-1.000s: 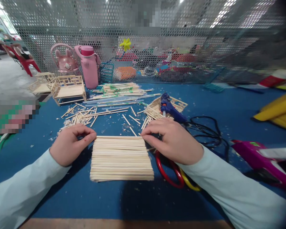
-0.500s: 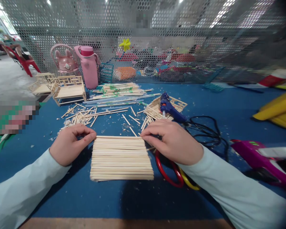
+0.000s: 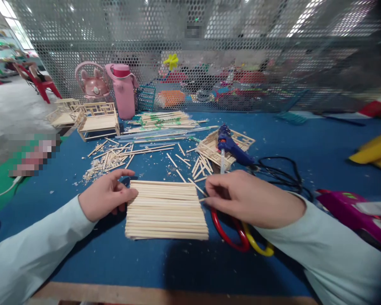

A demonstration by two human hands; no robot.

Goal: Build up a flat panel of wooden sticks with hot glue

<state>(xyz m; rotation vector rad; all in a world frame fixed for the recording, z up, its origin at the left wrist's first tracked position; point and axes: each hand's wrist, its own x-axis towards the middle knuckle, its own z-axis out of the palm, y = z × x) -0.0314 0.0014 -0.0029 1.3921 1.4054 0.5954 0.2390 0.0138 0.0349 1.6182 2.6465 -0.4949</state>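
Observation:
A flat panel of thin wooden sticks (image 3: pixel 167 212), laid side by side, rests on the blue table in front of me. At its upper left edge is my left hand (image 3: pixel 106 195), thumb on the panel and index finger stretched out above, fingers apart. My right hand (image 3: pixel 241 197) hovers just off the panel's right edge, thumb and fingers slightly apart near the end of a loose stick. Beneath that hand lie scissors with red and yellow handles (image 3: pixel 230 237), their blades hidden. Behind it a blue glue gun (image 3: pixel 230 144) rests on a small stick-built frame (image 3: pixel 206 146).
Loose sticks and shavings (image 3: pixel 106 159) are scattered beyond the panel. Bundled sticks (image 3: pixel 165 120), two small stick-built furniture models (image 3: pixel 98 118) and a pink bottle (image 3: pixel 123 93) stand farther back. A black cord (image 3: pixel 282 173) and a magenta tool (image 3: pixel 352 216) lie right.
My right hand has moved right, off the panel's upper right corner. My left hand has loosened its pinch at the upper left corner and slid slightly down the edge.

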